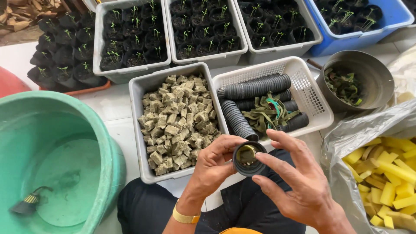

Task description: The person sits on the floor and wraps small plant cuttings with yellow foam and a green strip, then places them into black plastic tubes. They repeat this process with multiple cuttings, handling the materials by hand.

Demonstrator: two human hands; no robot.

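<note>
A small black pot point(248, 158) with a pale cube inside sits low in the middle of the view, above the person's dark-clad lap. The left hand point(213, 167) wraps its fingers around the pot's left side and holds it; the right hand point(299, 182) has its fingers spread, with the fingertips at the pot's right rim.

The floor point(113, 106) is pale and smooth. At near left stands a green basin point(65, 130) with a little water in it. Just beyond the hands, a grey tub point(141, 125) holds brownish cubes, and to its right a white basket point(312, 93) holds stacks of black pots. At far right stands a round metal bowl point(372, 78), and at near right a grey plastic bag point(346, 143) holds yellow foam strips. Along the far edge, grey trays point(130, 71) and a blue crate point(390, 19) hold seedlings in black pots.
</note>
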